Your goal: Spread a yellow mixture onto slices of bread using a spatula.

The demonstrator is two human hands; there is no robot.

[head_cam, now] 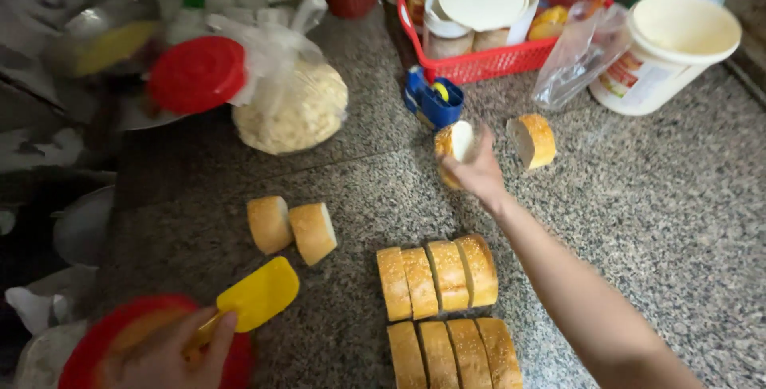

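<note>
Right hand: the right hand point(476, 172) grips a bread slice point(455, 143), upper middle.
Left hand: the left hand point(171, 353) holds a yellow spatula point(257, 294), bottom left.

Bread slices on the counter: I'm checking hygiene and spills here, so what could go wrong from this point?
The right hand holds one bread slice in the air; it might drop onto the bare granite counter. The left hand holds a yellow spatula over the red bowl's edge, so spread could drip.
</note>
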